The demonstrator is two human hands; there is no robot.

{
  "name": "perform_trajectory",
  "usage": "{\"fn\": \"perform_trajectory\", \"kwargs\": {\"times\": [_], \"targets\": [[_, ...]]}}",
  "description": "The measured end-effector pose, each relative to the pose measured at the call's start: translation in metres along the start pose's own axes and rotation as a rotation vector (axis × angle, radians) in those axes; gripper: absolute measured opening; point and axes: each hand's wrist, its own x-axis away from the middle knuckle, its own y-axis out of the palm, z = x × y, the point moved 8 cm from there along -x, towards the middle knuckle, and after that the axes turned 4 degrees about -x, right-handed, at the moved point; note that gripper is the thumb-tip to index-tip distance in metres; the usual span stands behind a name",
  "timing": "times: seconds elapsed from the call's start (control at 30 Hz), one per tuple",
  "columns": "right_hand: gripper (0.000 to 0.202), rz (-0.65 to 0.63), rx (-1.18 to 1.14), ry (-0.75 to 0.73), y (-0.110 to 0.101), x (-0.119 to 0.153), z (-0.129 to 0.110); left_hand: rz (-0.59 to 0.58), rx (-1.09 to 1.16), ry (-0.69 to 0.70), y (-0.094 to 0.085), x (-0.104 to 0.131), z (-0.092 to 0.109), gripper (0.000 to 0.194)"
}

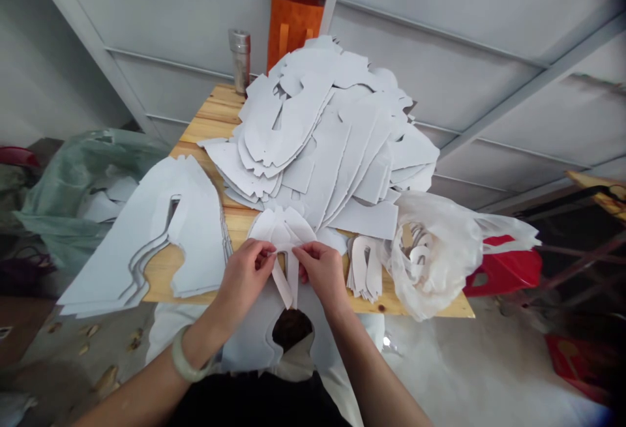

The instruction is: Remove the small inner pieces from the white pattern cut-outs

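Observation:
In the head view, a large white cut sheet piece (244,342), shaped like a shoe upper, lies at the table's front edge and hangs over it toward me. On its rounded end rests a small U-shaped white strip piece (280,283), its two legs pointing at me. My left hand (252,270) pinches the left side of the strip piece near its bend. Across from it, my right hand (320,267) pinches the right side, thumb and index finger together. A stack of similar U-shaped pieces (366,267) sits right of my right hand.
A big heap of white cut pieces (313,127) covers the back of the wooden table (215,107). Left is a neat stack of upper pieces (195,212); right, a plastic bag (445,238) holding small pieces. Behind stand a metal flask (240,62) and orange bag (293,23).

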Motion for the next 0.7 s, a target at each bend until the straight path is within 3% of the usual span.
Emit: {"fn": "perform_trajectory", "kwargs": {"times": [0.7], "targets": [[0.018,0.014,0.050,-0.015,0.001,0.002,-0.001,-0.090,-0.210,-0.005,0.007,-0.010,0.003,0.007]]}}
